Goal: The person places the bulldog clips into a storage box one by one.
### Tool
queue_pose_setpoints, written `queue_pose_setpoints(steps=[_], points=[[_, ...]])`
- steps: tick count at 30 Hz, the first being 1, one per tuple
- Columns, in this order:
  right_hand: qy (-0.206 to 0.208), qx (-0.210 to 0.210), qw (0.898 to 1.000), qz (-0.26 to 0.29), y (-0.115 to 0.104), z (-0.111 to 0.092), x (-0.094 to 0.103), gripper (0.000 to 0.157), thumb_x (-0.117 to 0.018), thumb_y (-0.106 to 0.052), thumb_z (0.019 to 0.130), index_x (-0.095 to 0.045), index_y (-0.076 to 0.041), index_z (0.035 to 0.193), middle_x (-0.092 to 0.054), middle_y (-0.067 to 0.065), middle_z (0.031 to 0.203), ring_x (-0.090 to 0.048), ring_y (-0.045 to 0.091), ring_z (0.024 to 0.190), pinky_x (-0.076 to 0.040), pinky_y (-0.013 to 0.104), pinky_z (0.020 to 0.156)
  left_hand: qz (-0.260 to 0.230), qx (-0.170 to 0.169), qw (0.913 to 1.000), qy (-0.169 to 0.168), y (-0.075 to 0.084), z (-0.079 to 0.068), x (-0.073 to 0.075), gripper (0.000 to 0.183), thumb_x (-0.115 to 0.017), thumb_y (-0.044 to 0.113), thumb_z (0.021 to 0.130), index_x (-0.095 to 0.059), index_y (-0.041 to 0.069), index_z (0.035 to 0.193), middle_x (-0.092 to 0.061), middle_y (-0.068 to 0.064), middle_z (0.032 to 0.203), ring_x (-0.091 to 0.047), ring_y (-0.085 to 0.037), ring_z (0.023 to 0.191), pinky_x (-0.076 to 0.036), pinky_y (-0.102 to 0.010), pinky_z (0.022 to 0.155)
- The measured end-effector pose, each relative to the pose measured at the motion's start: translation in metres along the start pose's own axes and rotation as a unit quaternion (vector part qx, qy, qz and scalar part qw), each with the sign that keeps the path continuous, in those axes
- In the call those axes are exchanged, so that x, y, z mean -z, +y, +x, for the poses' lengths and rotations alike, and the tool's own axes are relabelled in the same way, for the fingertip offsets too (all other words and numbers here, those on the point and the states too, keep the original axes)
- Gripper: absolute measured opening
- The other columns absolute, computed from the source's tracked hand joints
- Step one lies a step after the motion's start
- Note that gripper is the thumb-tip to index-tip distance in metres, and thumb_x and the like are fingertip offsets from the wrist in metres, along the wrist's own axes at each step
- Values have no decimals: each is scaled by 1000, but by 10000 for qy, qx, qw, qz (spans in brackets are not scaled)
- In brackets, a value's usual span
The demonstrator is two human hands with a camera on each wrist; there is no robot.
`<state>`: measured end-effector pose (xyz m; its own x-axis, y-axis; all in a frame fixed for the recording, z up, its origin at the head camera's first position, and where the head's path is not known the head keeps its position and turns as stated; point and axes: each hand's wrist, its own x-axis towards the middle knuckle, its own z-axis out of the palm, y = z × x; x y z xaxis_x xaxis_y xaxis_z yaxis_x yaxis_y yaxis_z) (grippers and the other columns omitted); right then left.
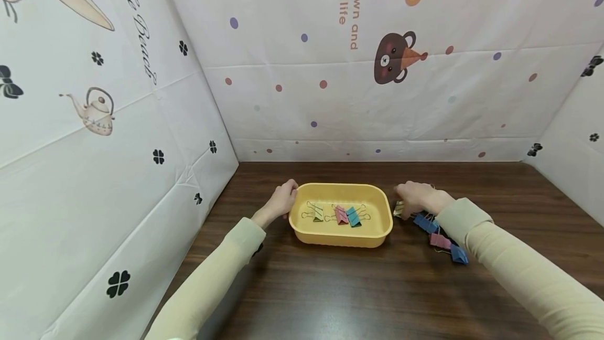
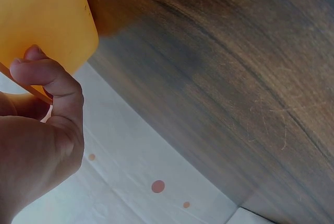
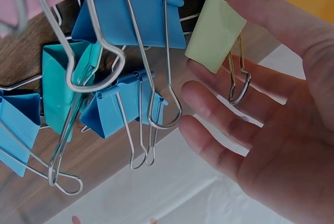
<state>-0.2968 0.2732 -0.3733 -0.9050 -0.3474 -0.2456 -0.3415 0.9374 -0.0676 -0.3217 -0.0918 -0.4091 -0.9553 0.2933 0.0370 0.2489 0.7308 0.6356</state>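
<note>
My left hand grips the left rim of a yellow plastic bin, thumb and curled fingers on either side of the wall in the left wrist view. Inside the bin lie a pale yellow binder clip, a pink one and a blue one. Just right of the bin, my right hand pinches a pale yellow-green binder clip between thumb and forefinger; its other fingers are spread beneath. Beside that hand sit blue binder clips and a teal one.
Further along the group on the dark wood table are a pink binder clip and a blue one, close by my right sleeve. A printed white sheet stands behind the table and along both sides.
</note>
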Motion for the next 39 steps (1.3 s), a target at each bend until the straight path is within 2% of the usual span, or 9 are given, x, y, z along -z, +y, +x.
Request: queue_pose_setpoints(steps=[5,12,18,23,31,33,39], points=[[132,-40,9999,39,2,0,2,57,-81,-19,68,-61,0,117,-68,16,103,-64,27,85,-53,42,61,-10,7,10000,-18,1,0,1,21,-38,12,105,-50,0,117,-64,-25,81,-48,-12,34,-46,-26,34],[287,35,9996,67,1,-1,6,59,-81,-24,72,-59,3,119,-67,19,107,-65,33,93,-56,47,68,-7,-50,10000,12,0,0,1,20,-39,11,104,-51,0,115,-65,-24,81,-48,-12,34,-46,-26,34],[364,76,9993,31,-3,1,11,65,-80,-25,74,-56,5,125,-66,22,113,-66,33,93,-57,45,70,-38,-40,10000,-18,-1,0,0,21,-38,11,104,-51,-1,115,-65,-26,82,-49,-12,34,-46,-26,34],[478,55,9988,2,-5,-2,17,61,-80,-25,74,-57,4,123,-67,20,108,-66,30,88,-57,43,65,-18,-32,10000,16,-1,1,-1,19,-39,11,104,-51,0,114,-65,-25,81,-48,-12,34,-46,-26,34],[415,-29,9991,119,-6,-5,26,56,-78,-27,78,-58,2,121,-65,20,111,-62,35,97,-56,48,71,-5,16,10000,1,-1,2,-1,20,-38,12,105,-51,1,116,-64,-24,81,-48,-12,35,-47,-26,34],[445,-22,9989,139,-6,-6,29,54,-78,-27,78,-58,1,120,-65,19,109,-63,33,95,-56,48,70,-11,19,10000,-9,-1,2,-1,20,-38,12,105,-51,1,116,-64,-24,80,-48,-12,35,-47,-26,34],[463,59,9983,343,-9,-6,35,50,-76,-25,79,-57,2,118,-67,14,96,-63,18,72,-55,44,65,6,38,10000,-21,-1,1,-1,21,-38,12,105,-50,2,117,-64,-22,77,-48,-12,34,-46,-25,34]])
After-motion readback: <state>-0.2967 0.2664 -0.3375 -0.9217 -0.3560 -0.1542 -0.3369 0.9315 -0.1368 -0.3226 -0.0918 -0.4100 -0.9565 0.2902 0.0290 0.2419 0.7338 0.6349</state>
